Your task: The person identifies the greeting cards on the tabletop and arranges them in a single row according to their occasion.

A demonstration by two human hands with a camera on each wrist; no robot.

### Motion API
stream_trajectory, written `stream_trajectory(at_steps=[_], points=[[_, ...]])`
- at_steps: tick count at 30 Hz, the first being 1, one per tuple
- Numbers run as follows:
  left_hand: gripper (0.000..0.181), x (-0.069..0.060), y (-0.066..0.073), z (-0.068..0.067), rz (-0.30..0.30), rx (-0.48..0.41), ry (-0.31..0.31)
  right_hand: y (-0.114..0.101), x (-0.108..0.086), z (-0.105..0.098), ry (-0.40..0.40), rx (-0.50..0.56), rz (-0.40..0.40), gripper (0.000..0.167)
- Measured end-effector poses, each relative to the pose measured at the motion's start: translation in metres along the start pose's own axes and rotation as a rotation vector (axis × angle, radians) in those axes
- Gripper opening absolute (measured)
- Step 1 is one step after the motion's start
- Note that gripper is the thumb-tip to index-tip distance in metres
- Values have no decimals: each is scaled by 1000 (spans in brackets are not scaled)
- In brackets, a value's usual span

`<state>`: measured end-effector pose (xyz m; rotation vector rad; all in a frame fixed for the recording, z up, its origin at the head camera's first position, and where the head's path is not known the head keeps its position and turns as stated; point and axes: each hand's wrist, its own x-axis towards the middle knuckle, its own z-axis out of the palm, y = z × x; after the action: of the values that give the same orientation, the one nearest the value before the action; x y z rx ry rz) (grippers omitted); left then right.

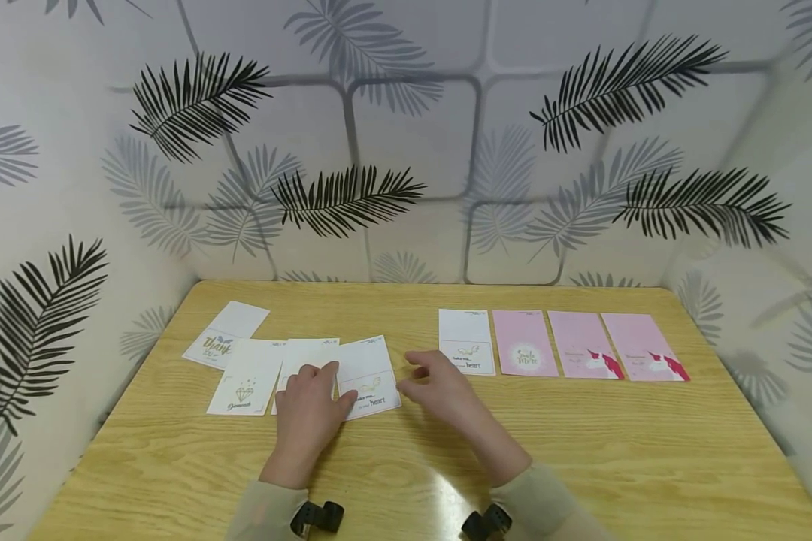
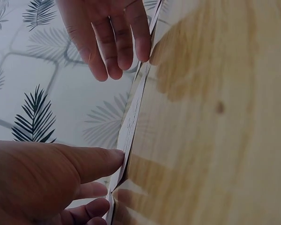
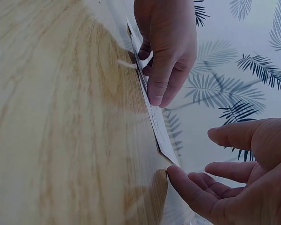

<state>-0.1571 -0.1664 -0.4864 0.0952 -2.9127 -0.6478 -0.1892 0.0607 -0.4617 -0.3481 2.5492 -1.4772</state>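
Note:
My left hand (image 1: 309,413) lies over two white cards, its thumb on the lower left of the "take me to your heart" card (image 1: 372,368) and its fingers over the white card (image 1: 304,353) beside it. In the left wrist view the thumb of the left hand (image 2: 42,178) presses on a card's surface (image 2: 131,126). My right hand (image 1: 446,391) is just off that card's right edge, fingers relaxed and apart. The right wrist view shows a fingertip of the right hand (image 3: 243,173) at the card's corner, with nothing held.
A "Diamonds" card (image 1: 243,376) and a tilted "Thank you" card (image 1: 233,323) lie at the left of the wooden table (image 1: 582,451). On the right stand in a row a white card (image 1: 463,330), a pink "Smile More" card (image 1: 524,338) and two pink unicorn cards (image 1: 578,334).

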Motion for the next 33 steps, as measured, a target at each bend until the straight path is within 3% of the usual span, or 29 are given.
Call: stream_trajectory(at_steps=[20,30,33], points=[[56,0,-2,2,-4,12,-16,-3,5,8,-54,-4,31,53],[54,1,-3,0,-6,13,-20,0,3,10,-100,269,101,55],[54,1,-2,-1,-7,13,-23,2,4,12,-91,241,80,54]])
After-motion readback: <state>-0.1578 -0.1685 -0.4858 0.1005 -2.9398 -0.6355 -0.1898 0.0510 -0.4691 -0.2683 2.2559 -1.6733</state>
